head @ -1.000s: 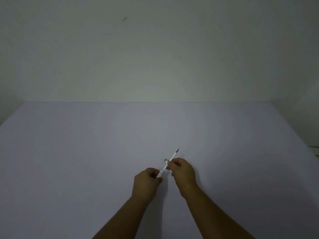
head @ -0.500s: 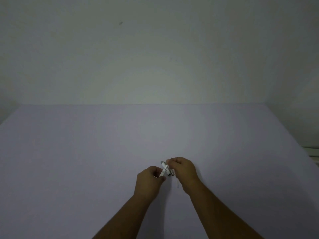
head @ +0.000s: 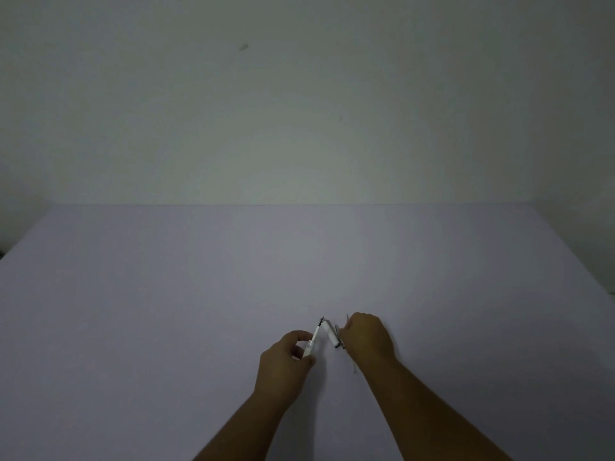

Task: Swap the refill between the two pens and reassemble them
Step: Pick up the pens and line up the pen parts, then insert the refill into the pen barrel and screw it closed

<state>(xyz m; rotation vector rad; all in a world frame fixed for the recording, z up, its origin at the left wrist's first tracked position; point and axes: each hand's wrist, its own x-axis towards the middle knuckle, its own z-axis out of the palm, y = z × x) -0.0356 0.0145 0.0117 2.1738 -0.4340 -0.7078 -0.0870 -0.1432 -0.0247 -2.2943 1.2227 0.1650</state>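
My left hand (head: pixel 285 360) pinches a white pen body (head: pixel 313 339) that tilts up and to the right, its dark tip pointing away from me. My right hand (head: pixel 367 338) grips a white pen cap (head: pixel 333 337) with a dark clip, just to the right of the pen's tip. The two parts form an upside-down V and nearly meet at the top. A thin white piece (head: pixel 353 367) pokes out below my right wrist; what it is cannot be made out. Both hands hover low over the pale purple table (head: pixel 166 311).
The table's far edge meets a plain light wall (head: pixel 299 111). The right table edge (head: pixel 585 261) runs diagonally toward me.
A second ago the pen was held by both hands in one line. The hands have since drawn apart, and the cap now sits in my right hand, separate from the body.
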